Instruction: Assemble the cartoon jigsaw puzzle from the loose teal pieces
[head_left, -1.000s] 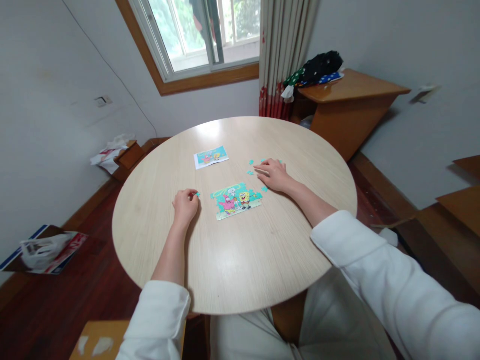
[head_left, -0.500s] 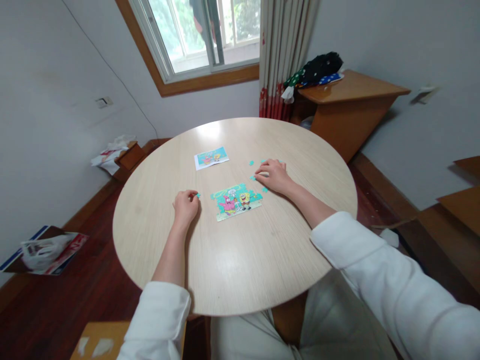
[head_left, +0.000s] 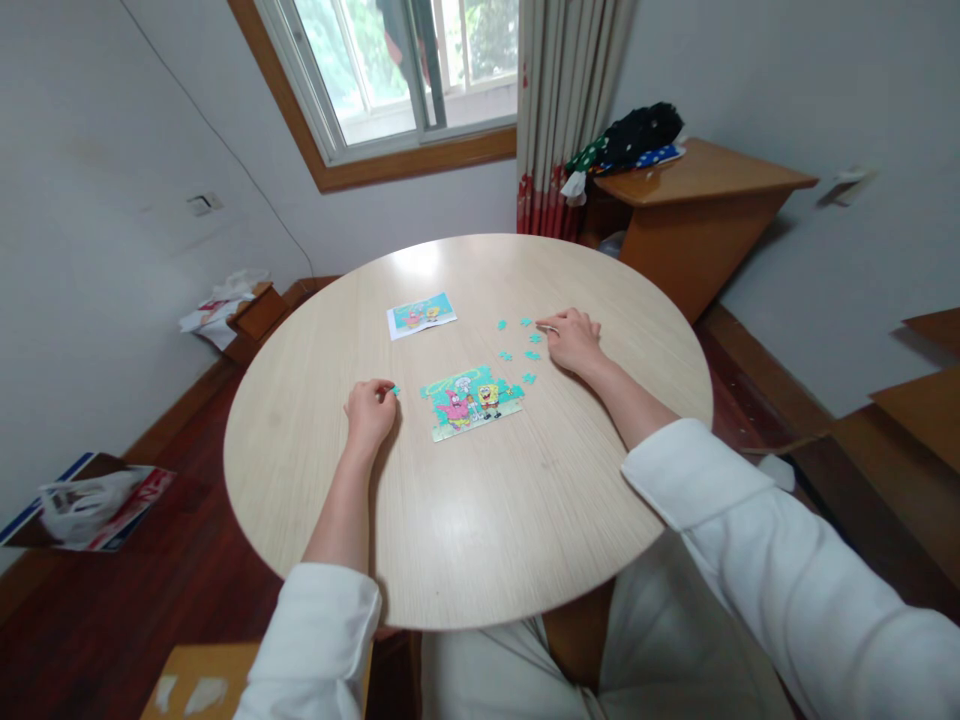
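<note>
Left hand [head_left: 370, 410]: I pinch a teal piece [head_left: 395, 389], left of the puzzle [head_left: 471, 400].
Right hand [head_left: 574, 340]: curled beside loose pieces [head_left: 529, 355]; I cannot tell its grip.

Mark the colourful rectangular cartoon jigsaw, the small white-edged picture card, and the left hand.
cartoon jigsaw [head_left: 471, 402], head view, centre.
picture card [head_left: 421, 314], head view, centre.
left hand [head_left: 370, 412], head view, back.

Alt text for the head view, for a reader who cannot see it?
Seated at a round table, a person pinches a teal piece in the left hand beside a partly built cartoon jigsaw, while the right hand rests by loose pieces. A reference picture lies beyond.
</note>
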